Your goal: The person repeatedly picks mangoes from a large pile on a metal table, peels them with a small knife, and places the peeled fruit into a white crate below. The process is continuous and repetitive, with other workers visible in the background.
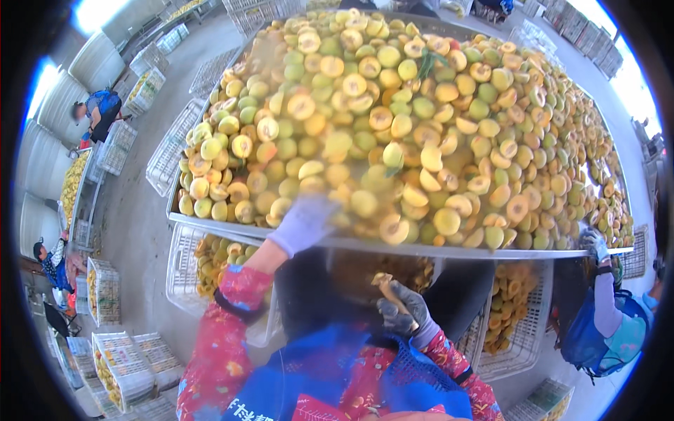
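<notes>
A large metal-edged table (421, 250) is heaped with yellow-green stone fruit (379, 119), many of them cut in half and looking like peaches or apricots. My left hand (309, 219), in a pale lavender glove, reaches over the near edge into the fruit. Motion smears its fingers, so whether they grip a fruit is hidden. Below the table edge, above my lap, my right hand (405, 309) wears a dark grey glove. It is closed round a wooden-handled tool (393, 293), whose tip points up and left; the kind of tip is unclear.
White plastic crates (184, 270) of fruit stand under the table on the left, and another crate (523, 337) on the right. At the right end, a co-worker's gloved hand (595, 244) touches the table. More people and stacked crates (123, 368) are to the left.
</notes>
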The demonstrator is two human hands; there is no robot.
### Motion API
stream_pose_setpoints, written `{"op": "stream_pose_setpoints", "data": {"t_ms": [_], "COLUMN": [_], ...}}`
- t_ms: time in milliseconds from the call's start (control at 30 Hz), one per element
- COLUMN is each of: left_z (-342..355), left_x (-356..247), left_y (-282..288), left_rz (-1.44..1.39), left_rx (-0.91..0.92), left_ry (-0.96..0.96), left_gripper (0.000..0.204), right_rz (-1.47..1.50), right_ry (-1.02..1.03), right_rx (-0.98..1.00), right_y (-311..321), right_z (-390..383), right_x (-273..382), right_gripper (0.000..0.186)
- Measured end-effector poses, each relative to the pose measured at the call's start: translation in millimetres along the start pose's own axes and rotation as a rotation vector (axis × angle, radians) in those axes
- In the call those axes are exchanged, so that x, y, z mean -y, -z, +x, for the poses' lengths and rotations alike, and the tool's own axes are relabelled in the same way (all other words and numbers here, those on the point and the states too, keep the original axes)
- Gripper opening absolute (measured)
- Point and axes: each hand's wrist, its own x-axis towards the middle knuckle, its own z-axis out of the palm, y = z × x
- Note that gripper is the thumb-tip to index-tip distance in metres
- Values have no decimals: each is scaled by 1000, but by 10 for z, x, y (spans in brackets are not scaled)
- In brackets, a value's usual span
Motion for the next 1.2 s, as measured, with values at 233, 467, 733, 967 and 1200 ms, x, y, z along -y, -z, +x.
{"op": "stream_pose_setpoints", "data": {"t_ms": [233, 467, 733, 967, 1200], "left_z": [-91, -320, -344, -367, -434], "left_x": [-532, -796, -1182, -1187, -1224], "left_y": [153, -315, -273, 21, -160], "left_rz": [-1384, -1658, -1497, -1853, -1399], "left_rx": [-395, -277, -159, -103, -144], "left_ry": [492, 562, 438, 662, 393], "left_gripper": [41, 54, 55, 43, 57], "right_rz": [-7, 67, -103, -737, -2305], "right_ry": [40, 10, 49, 339, 1044], "right_rx": [-105, 30, -139, -492, -264], "right_y": [57, 26, -316, -749, -713], "right_z": [6, -23, -69, -131, -73], "right_x": [-10, -39, -66, -111, -130], "right_gripper": [38, 44, 48, 34, 20]}}
